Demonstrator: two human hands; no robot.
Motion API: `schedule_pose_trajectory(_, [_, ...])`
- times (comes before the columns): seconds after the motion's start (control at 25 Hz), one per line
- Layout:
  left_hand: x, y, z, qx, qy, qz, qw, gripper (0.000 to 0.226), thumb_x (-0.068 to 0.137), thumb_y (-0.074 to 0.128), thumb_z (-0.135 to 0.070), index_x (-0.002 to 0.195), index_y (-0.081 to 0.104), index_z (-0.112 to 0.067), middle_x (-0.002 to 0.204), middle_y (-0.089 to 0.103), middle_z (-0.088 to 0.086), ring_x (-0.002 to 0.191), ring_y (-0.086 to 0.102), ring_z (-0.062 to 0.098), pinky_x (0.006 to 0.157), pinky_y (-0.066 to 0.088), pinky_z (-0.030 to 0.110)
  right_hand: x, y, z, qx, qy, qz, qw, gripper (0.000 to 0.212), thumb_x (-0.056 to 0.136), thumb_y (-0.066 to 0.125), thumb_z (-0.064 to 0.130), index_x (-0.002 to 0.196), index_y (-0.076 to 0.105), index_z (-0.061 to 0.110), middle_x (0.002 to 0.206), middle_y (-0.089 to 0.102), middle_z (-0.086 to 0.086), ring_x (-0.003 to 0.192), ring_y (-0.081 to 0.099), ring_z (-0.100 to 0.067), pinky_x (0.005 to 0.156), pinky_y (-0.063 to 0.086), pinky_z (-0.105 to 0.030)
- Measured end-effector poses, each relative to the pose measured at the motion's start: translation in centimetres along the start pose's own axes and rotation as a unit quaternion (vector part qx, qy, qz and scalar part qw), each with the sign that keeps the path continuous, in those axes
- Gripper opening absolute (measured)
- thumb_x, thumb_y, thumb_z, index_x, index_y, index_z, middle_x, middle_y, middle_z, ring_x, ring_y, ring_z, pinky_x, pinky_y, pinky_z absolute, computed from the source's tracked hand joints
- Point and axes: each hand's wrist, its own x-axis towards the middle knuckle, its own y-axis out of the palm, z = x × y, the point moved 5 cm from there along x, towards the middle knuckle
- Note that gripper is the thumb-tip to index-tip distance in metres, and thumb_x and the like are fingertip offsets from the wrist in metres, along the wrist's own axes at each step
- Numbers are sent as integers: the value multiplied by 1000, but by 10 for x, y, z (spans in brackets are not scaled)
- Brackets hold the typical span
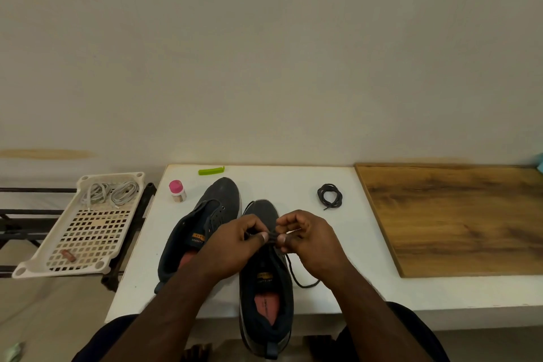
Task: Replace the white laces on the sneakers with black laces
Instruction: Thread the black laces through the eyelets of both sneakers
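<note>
Over the right sneaker (pixel 266 279), the left hand (pixel 235 247) and right hand (pixel 311 241) each pinched, apparently, the same black lace (pixel 271 236); coiled spare lace (pixel 329 195) lay beyond.

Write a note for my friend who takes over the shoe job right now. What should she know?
Hands: the left hand and right hand each pinch the black lace over the near shoe, both with a tight grip.
Things: one end of that lace trails on the white table. The far shoe shows no lace. A spare black lace lies coiled on the table. The white laces lie in the basket on the left.
Done: white laces are out of both shoes.
Left: finish lacing the near shoe, then lace the far shoe with the spare.
</note>
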Motion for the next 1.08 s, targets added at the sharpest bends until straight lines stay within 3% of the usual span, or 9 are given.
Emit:
schedule_pose_trajectory(0.2, [1,5,-4,9,37,27,999,12,97,58,-30,94,70,-34,88,68,-14,84,62,0,74,46,17,2,-4,-2,-2,-7,-29,1000,29,87,70,2,93,71,30,86,75,0,79,73,-20,78,62,-42])
schedule_pose_trajectory(0.4, [5,3,-5,73,75,-5,995,15,96,58,-27,88,68,-34,88,61,-13,87,57,0,82,47,27,-2,9,-7,-63,25,75,995,20,97,60,10,100,75,23,82,75,-7,74,73,-21,74,62,-31])
schedule_pose_trajectory(0.56, [5,1,-5,75,76,-17,994,15,95,58,-27,86,66,-36,87,61,-14,86,56,-1,80,46,24,0,2,-5,-48,22,50,997,17,97,62,11,103,77,16,82,74,-9,72,71,-19,68,59,-25])
schedule_pose_trajectory(0.76, [3,5,-6,88,82,-3,993,16,97,56,-24,86,68,-29,87,62,-11,86,57,2,81,47,27,-6,9,-3,-107,59,127,984,19,100,57,14,86,71,16,73,68,-2,62,64,-9,62,53,-22])
schedule_pose_trajectory(0.88, [4,5,-8,-1,76,-10,997,25,100,52,-20,79,63,-28,76,63,-11,73,58,3,70,47,27,-16,11,14,136,97,168,971,21,104,49,13,90,65,8,78,65,-7,64,62,-14,60,50,-24])
schedule_pose_trajectory(0.96, [6,9,-8,-18,79,-2,997,25,101,47,-30,81,62,-26,71,64,-5,65,58,8,65,51,37,-15,7,30,426,93,102,894,23,104,45,15,95,63,5,92,70,-14,83,70,-22,69,57,-29])
schedule_pose_trajectory(1.0, [6,14,-9,3,78,9,997,26,100,44,-36,83,62,-26,71,63,-3,65,60,11,66,52,42,-11,3,31,496,74,42,864,23,103,45,17,97,64,5,101,73,-14,95,72,-24,76,58,-33])
schedule_pose_trajectory(1.04, [5,20,-8,43,75,21,996,27,101,42,-40,85,61,-28,72,63,-4,69,60,11,70,52,44,-7,-1,26,471,48,-29,880,22,104,46,19,98,65,8,106,74,-10,102,72,-21,82,58,-36])
schedule_pose_trajectory(1.08, [4,23,-8,87,71,25,993,26,101,42,-42,86,59,-31,75,62,-7,74,59,10,75,52,44,-3,-8,20,325,11,-96,941,21,104,48,21,97,65,12,103,75,-3,100,71,-15,84,57,-35])
